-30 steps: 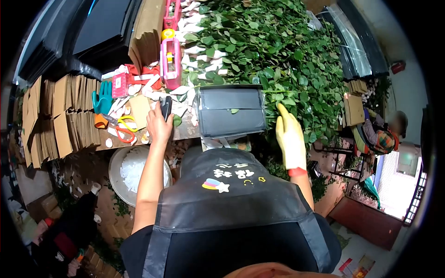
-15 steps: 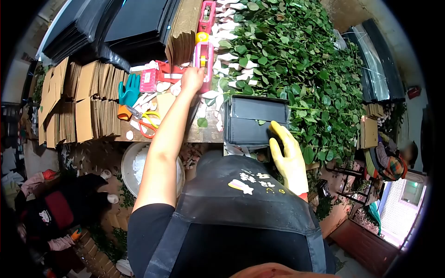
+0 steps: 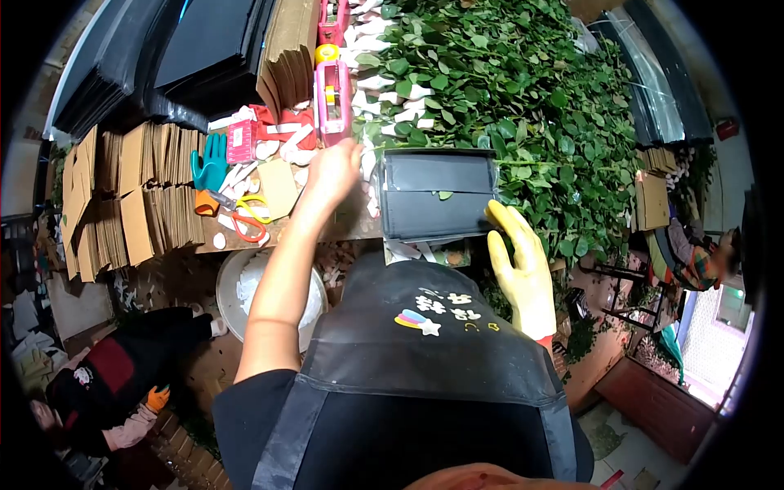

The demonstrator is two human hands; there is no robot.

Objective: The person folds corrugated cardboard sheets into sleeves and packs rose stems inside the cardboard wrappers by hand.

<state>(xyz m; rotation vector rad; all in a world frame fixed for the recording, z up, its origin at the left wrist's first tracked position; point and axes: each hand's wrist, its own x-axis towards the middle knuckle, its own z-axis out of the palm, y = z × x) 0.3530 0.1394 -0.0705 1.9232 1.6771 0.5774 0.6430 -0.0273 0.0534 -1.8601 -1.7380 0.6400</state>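
Person's L hand (image 3: pixel 331 173), bare: fingers partly curled near pink tape dispenser (image 3: pixel 333 117); tips blurred, can't tell if touching or holding anything. R hand (image 3: pixel 523 263), gloved: thumb & fingers spread, nothing grasped; tips by black box's (image 3: pixel 429 214) R edge, contact unclear. Box btwn hands, leafy stems (image 3: pixel 506 90) beyond. 2nd dispenser (image 3: pixel 331 34) cut off at top.

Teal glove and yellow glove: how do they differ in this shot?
The teal glove is unworn; the yellow glove is on the right hand. The teal glove lies near the scissors; the yellow glove is beside the black box. Both are fingered gloves.
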